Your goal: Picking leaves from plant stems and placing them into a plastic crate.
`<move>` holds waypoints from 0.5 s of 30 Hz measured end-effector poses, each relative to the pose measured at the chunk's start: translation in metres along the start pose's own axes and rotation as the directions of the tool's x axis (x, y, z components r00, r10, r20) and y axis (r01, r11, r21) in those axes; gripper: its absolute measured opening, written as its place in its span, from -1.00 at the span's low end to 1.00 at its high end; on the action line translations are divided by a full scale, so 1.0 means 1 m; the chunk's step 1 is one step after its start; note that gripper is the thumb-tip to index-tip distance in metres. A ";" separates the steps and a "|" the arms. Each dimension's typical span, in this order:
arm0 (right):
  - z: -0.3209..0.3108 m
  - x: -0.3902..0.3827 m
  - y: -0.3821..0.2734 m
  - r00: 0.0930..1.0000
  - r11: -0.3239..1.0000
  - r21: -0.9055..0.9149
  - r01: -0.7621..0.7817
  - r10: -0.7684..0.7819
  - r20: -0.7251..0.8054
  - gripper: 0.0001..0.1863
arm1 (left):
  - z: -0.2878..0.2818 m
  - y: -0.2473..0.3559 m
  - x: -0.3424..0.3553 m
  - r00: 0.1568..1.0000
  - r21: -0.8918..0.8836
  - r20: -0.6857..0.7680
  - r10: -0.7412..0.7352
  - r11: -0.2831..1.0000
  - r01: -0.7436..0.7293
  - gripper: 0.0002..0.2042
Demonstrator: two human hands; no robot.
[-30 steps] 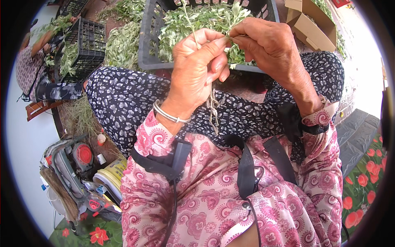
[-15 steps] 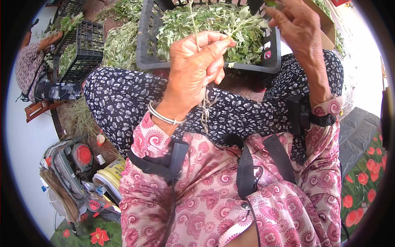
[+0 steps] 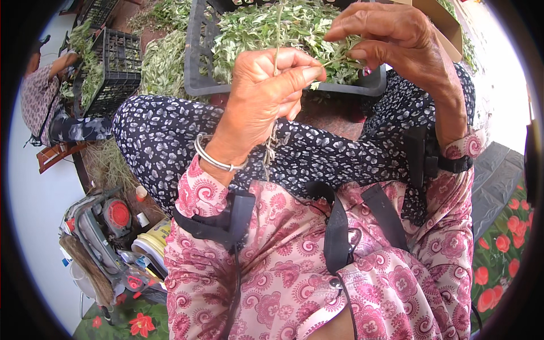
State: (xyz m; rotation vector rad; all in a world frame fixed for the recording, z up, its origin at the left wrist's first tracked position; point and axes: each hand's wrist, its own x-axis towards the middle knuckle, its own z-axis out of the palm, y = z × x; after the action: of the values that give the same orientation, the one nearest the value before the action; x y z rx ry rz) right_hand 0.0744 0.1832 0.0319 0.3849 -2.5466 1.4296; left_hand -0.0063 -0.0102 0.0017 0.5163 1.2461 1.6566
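Clamped a thin, pale-green plant stem (image 3: 277,39) upright in the bare left hand (image 3: 269,93), with stringy, pale roots (image 3: 270,151) hanging below the fist. Held the bare right hand (image 3: 407,44) just beside, thumb at a small green sprig (image 3: 335,60); could not tell whether pinched on it. Saw the near rim of a black plastic crate (image 3: 208,89) of green leaves (image 3: 249,34) beyond both hands, and a brown cardboard box (image 3: 445,27) past the right. Had open room below the hands, down to dark trousers (image 3: 345,156) with a white floral pattern.
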 end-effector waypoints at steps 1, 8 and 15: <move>0.001 -0.001 0.006 0.998 0.999 0.018 0.045 -0.046 0.040 -0.71 | -0.001 0.000 0.000 1.000 0.002 0.022 0.002 1.000 -0.002 -0.86; 0.009 -0.006 -0.009 0.988 0.994 -0.071 -0.078 0.087 0.128 -0.94 | -0.005 0.003 -0.001 0.996 0.028 0.093 0.011 1.000 -0.013 -0.86; 0.015 -0.008 -0.012 0.985 0.996 0.006 -0.088 0.087 0.149 -0.92 | -0.005 0.006 -0.007 0.994 0.080 0.105 -0.011 0.997 0.003 -0.86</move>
State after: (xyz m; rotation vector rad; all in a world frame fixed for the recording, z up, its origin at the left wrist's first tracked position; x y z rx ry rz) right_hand 0.0847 0.1651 0.0314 0.4001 -2.7048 1.5005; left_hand -0.0094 -0.0190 0.0069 0.6392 1.2383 1.5586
